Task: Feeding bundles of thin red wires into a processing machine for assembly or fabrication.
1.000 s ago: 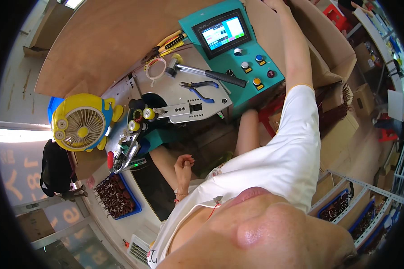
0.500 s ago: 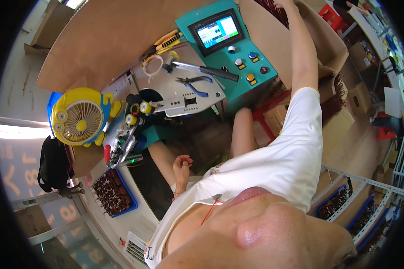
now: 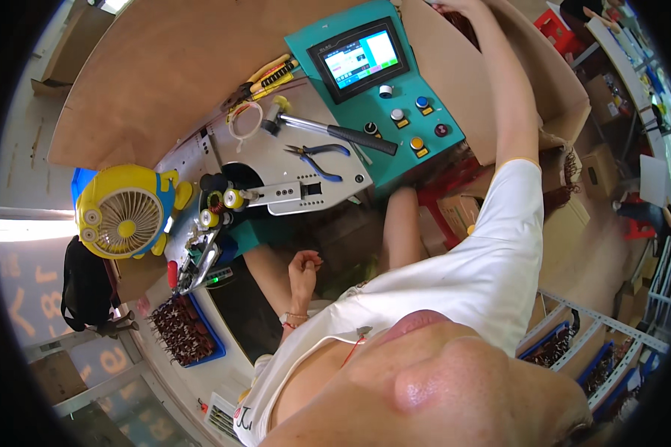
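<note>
cardboard box (image 3: 555,93), brown, open-topped, at the far right of the bench; dark red wires (image 3: 461,30) inside, partly seen.
right hand (image 3: 458,6): at the mouth of the box, arm outstretched, cut by the upper edge of the view. the wires lie just beside and below its fingers; contact cannot be told. finger spread and any hold: cannot be told.
left hand (image 3: 303,272): above the lap, well apart from the box and wires. fingers half curled, tips close to the thumb, gap narrow; whether something small is pinched cannot be told.
green control panel (image 3: 361,112), with screen and knobs, left of the box.
hammer (image 3: 335,132), black grip, lying across metal plate and panel.
pliers (image 3: 322,151), blue handles, on the metal plate (image 3: 291,167), near the hammer.
fan (image 3: 127,216), yellow and blue plastic, at the left end of the bench.
</note>
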A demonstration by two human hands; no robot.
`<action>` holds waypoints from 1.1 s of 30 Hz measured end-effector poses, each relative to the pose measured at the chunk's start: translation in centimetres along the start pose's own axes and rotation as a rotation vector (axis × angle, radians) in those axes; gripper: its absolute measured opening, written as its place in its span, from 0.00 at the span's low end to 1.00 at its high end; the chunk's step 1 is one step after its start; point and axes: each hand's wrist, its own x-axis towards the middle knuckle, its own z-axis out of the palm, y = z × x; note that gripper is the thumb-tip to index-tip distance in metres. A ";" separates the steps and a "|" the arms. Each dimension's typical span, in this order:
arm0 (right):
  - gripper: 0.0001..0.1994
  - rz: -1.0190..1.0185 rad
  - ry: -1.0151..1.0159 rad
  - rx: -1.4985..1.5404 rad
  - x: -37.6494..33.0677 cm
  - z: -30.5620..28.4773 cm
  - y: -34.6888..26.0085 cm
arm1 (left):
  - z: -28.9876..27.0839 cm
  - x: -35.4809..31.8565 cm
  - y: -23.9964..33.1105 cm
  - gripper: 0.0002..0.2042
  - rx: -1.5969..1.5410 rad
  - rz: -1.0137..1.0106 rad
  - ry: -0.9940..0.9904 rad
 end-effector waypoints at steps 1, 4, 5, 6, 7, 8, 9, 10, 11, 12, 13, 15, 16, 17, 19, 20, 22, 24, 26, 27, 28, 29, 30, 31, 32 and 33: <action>0.05 -0.603 0.002 -0.042 -0.8 1.2 0.5 | -0.1 -0.1 0.1 0.12 -0.002 -0.005 0.005; 0.13 0.103 0.476 -0.741 -1.4 3.8 -1.5 | -0.6 -1.3 0.1 0.12 -0.005 0.024 -0.005; 0.17 0.168 0.461 -0.777 -0.7 2.4 0.5 | -0.7 -1.8 0.3 0.12 -0.025 0.021 0.010; 0.17 0.170 0.468 -0.776 -0.9 1.9 0.7 | -0.9 -2.3 0.3 0.13 -0.044 0.018 0.025; 0.16 0.167 0.494 -0.769 -0.8 2.4 0.4 | -1.2 -3.0 -0.4 0.13 -0.048 0.014 0.031; 0.15 0.164 0.521 -0.762 -0.7 2.7 0.0 | -1.6 -3.7 -1.4 0.13 -0.062 -0.017 0.063; 0.15 0.162 0.517 -0.764 -0.5 2.9 -0.3 | -2.0 -4.1 -2.2 0.13 -0.075 -0.047 0.092; 0.14 -0.012 0.389 -0.445 -0.3 2.5 -0.9 | -2.1 -4.3 -2.6 0.13 -0.080 -0.044 0.090; 0.12 -0.179 0.256 -0.126 0.0 1.9 -1.4 | -2.2 -4.5 -3.0 0.13 -0.080 -0.069 0.084; 0.12 -0.183 0.261 -0.134 -1.2 1.7 -2.0 | -2.2 -4.4 -3.2 0.13 -0.080 -0.093 0.076; 0.11 -0.187 0.449 -0.362 -0.9 3.3 -2.0 | -2.4 -4.9 -3.2 0.13 -0.081 -0.099 0.103; 0.10 -0.180 0.521 -0.598 -0.4 6.4 -3.0 | -2.5 -5.6 -2.8 0.13 -0.081 -0.103 0.134; 0.10 -0.179 0.533 -0.603 -0.4 5.9 -3.0 | -2.3 -5.1 -2.4 0.13 -0.080 -0.095 0.124; 0.10 -0.018 0.603 -0.713 -0.3 5.6 -2.9 | -2.1 -4.8 -1.9 0.13 -0.076 -0.066 0.116; 0.11 0.098 0.631 -0.834 -1.0 4.1 -2.7 | -2.1 -4.1 -1.3 0.13 -0.072 -0.030 0.101; 0.10 0.060 0.729 -0.803 -0.9 4.8 -3.7 | -2.3 -4.3 -1.4 0.13 -0.088 -0.019 0.115; 0.10 -0.007 0.830 -0.805 -0.9 5.8 -6.8 | -2.7 -5.0 -1.7 0.13 -0.113 -0.009 0.148; 0.10 -0.198 0.649 -0.643 -1.6 2.5 -10.5 | -3.0 -5.3 -2.0 0.13 -0.118 -0.026 0.148; 0.10 -0.572 0.744 -0.593 -2.5 3.9 -14.6 | -3.6 -5.8 -2.8 0.13 -0.108 -0.009 0.140; 0.10 -0.739 0.713 -0.546 -3.6 5.8 -17.6 | -3.7 -6.1 -3.2 0.13 -0.097 0.008 0.136; 0.10 -0.905 0.677 -0.495 -5.5 8.0 -21.1 | -3.5 -6.2 -2.7 0.12 -0.089 0.013 0.156; 0.09 -0.937 0.647 -0.536 -8.2 10.1 -24.6 | -3.7 -5.7 -2.2 0.12 -0.025 0.137 0.112; 0.08 -0.970 0.613 -0.574 -11.3 12.5 -27.8 | -3.8 -5.2 -1.5 0.11 0.041 0.257 0.073; 0.08 -1.114 0.593 -0.619 -14.1 14.8 -30.1 | -3.4 -4.8 1.1 0.10 0.051 0.358 0.049; 0.07 -1.268 0.565 -0.652 -16.8 17.5 -32.3 | -3.2 -4.4 4.5 0.09 0.062 0.457 0.036; 0.07 -1.087 0.396 -0.540 -20.4 21.0 -34.9 | -3.4 -3.8 6.5 0.09 0.082 0.529 0.045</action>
